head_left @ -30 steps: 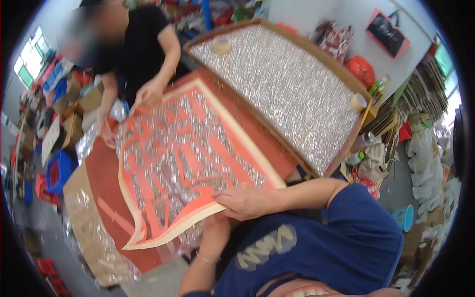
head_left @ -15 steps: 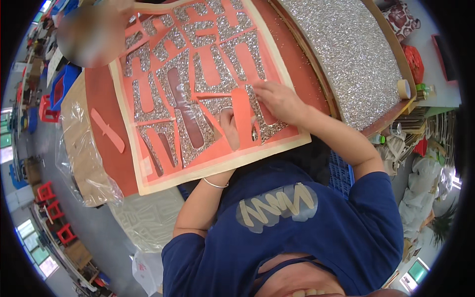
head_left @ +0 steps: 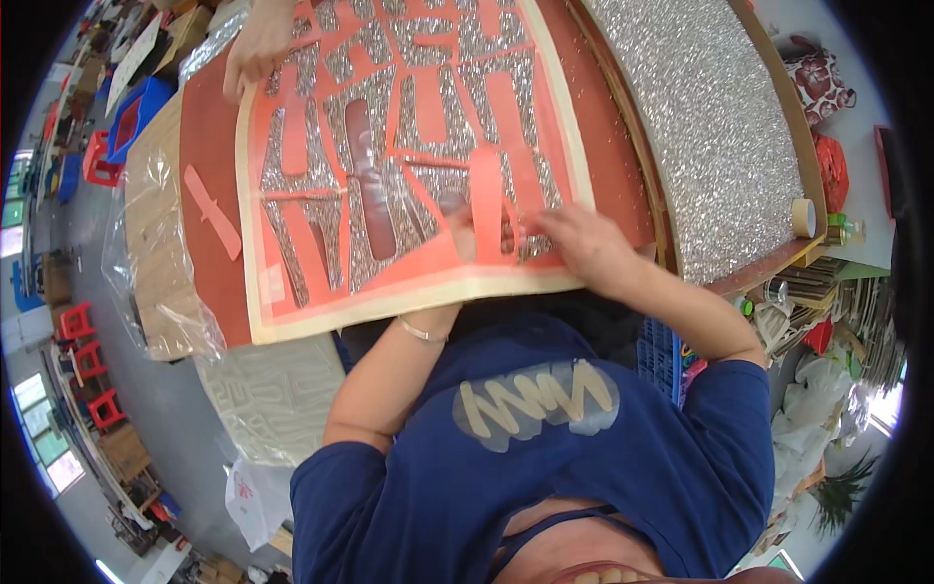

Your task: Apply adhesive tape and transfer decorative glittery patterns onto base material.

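Sheet [head_left: 420, 112]: coral film, smooth, cream border [head_left: 331, 324], glitter pieces [head_left: 297, 180] rough, silvery, U-shaped and angular. Over rust-red table [head_left: 212, 127], near edge by person's chest. Visible length runs away from the person, leaning left. Coral strip [head_left: 486, 200] points the same way. Left hand [head_left: 462, 234] mostly under sheet, grip can't tell. Right hand [head_left: 595, 251] fingers half-curled beside strip, blurred; pinch can't tell.

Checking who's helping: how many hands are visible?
3: left hand partly under the sheet, right hand over it, co-worker's hand at its left edge. Others may be hidden.
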Available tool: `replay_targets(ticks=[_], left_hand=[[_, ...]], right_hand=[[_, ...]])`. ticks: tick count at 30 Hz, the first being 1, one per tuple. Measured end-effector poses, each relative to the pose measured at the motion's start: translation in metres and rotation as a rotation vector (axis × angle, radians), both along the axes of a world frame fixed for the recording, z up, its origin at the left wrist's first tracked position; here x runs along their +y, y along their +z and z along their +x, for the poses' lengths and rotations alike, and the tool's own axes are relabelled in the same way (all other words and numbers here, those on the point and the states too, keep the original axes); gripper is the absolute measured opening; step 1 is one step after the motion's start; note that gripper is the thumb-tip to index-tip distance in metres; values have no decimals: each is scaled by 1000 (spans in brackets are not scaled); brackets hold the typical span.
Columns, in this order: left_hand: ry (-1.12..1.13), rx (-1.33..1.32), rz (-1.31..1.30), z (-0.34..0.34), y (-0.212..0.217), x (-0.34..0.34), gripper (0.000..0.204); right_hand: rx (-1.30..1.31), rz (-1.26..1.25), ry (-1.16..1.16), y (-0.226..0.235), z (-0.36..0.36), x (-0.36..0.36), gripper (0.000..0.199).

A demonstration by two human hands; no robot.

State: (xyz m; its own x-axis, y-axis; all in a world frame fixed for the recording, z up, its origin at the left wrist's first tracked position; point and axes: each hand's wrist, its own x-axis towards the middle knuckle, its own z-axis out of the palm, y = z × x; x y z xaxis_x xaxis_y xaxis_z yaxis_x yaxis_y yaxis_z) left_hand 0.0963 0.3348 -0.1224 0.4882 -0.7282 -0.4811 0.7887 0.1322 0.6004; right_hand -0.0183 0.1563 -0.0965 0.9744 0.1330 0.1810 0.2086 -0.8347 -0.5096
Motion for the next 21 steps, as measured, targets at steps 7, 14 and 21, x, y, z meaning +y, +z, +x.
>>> replay_targets(ticks=[7,14,21], left_hand=[[-274,-734,612,-15,-12,0,37],[-131,-922,712,-6,-3,7,37],[190,-1264,812,-14,-2,-7,37]], right_hand=[[-18,-280,106,-12,18,-7,27],[171,-606,326,0,40,3,25],[-47,-759,367,-12,29,14,20]])
